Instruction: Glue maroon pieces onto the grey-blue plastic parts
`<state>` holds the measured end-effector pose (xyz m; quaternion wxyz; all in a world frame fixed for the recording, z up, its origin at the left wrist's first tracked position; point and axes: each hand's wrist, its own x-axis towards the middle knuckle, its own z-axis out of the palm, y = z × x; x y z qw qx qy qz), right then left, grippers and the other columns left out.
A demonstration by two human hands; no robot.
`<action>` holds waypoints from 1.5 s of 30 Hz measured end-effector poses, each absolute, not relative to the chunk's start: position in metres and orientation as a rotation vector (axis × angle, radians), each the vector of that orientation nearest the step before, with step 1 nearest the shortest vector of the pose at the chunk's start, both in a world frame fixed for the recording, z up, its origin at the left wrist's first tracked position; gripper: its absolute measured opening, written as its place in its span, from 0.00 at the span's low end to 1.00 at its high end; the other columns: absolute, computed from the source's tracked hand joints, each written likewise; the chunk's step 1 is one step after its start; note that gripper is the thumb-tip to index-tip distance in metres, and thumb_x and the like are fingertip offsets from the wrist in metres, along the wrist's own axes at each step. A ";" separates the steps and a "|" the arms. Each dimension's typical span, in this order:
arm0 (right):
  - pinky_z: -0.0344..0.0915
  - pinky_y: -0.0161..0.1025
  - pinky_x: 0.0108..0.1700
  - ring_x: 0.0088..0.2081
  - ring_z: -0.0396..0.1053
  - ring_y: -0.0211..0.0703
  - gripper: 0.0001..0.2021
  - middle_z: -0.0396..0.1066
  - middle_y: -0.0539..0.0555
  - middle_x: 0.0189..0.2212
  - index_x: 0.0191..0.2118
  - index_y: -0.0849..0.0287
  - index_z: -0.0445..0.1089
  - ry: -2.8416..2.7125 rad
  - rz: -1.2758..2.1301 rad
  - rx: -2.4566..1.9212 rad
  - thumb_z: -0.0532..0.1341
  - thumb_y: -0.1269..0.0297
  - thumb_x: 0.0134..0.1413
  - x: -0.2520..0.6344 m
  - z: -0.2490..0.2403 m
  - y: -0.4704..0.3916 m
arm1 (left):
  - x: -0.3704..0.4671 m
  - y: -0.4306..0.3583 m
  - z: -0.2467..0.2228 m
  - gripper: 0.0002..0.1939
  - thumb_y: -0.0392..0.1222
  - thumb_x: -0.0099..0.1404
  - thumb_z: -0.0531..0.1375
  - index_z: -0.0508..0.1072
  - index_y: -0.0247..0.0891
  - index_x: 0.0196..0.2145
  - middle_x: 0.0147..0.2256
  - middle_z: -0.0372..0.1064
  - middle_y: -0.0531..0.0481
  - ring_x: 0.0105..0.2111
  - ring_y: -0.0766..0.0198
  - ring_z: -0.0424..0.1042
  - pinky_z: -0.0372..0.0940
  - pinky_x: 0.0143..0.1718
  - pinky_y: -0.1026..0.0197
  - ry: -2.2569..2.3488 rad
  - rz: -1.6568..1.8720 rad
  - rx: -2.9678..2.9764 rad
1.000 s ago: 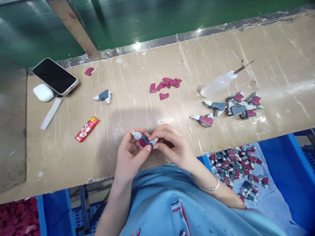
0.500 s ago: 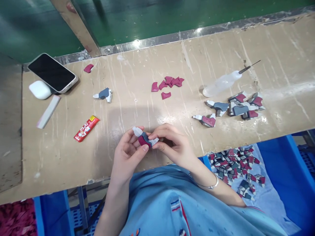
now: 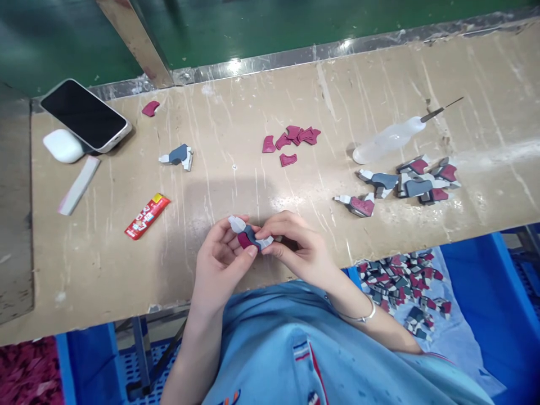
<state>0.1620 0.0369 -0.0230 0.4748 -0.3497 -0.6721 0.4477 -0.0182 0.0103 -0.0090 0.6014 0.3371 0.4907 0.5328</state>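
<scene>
The left hand [image 3: 221, 267] and the right hand [image 3: 301, 247] both held one small grey, blue and dark red plastic piece [image 3: 250, 236] over the near part of the brown surface [image 3: 202, 197]. The left fingers were curled around it, with the thumb on its near side. The right fingers were pinched nearly closed on its light grey end. Past the hands lay some flat dark red bits [image 3: 288, 160]. A white-handled awl [image 3: 388, 140] lay to the right, and a red packet [image 3: 147, 216] lay to the left.
</scene>
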 end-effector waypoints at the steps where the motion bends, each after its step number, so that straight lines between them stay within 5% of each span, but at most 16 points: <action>1: 0.82 0.43 0.49 0.45 0.82 0.45 0.05 0.83 0.55 0.44 0.49 0.52 0.81 -1.637 1.095 -0.851 0.68 0.65 0.72 0.162 -0.023 0.037 | -0.018 0.010 -0.008 0.20 0.45 0.60 0.80 0.83 0.43 0.48 0.42 0.87 0.47 0.42 0.58 0.87 0.82 0.45 0.61 1.135 1.236 0.779; 11: 0.81 0.45 0.51 0.46 0.81 0.46 0.07 0.83 0.55 0.45 0.51 0.50 0.82 -1.614 1.127 -0.807 0.67 0.63 0.73 0.163 -0.023 0.036 | -0.019 0.009 -0.004 0.19 0.52 0.59 0.79 0.88 0.43 0.46 0.45 0.88 0.42 0.44 0.49 0.88 0.83 0.47 0.53 1.212 1.249 0.700; 24: 0.82 0.45 0.51 0.48 0.82 0.46 0.08 0.82 0.56 0.46 0.50 0.52 0.79 -1.688 1.092 -0.829 0.63 0.58 0.76 0.163 -0.022 0.035 | -0.009 0.007 -0.002 0.15 0.48 0.56 0.82 0.89 0.44 0.40 0.39 0.88 0.46 0.38 0.53 0.89 0.84 0.41 0.59 1.263 1.400 0.693; 31: 0.77 0.51 0.66 0.64 0.76 0.52 0.29 0.75 0.62 0.66 0.72 0.49 0.64 -1.489 1.299 -0.913 0.69 0.55 0.70 0.150 -0.019 0.018 | -0.003 0.009 0.004 0.18 0.53 0.56 0.82 0.85 0.43 0.38 0.40 0.88 0.48 0.39 0.58 0.88 0.82 0.45 0.60 1.278 1.403 0.647; 45: 0.75 0.54 0.70 0.66 0.77 0.53 0.24 0.79 0.59 0.64 0.71 0.51 0.70 -1.222 1.575 -0.871 0.61 0.52 0.76 0.135 -0.021 0.015 | 0.005 0.005 0.005 0.17 0.50 0.57 0.82 0.82 0.43 0.35 0.36 0.86 0.54 0.37 0.64 0.87 0.80 0.42 0.66 1.264 1.444 0.643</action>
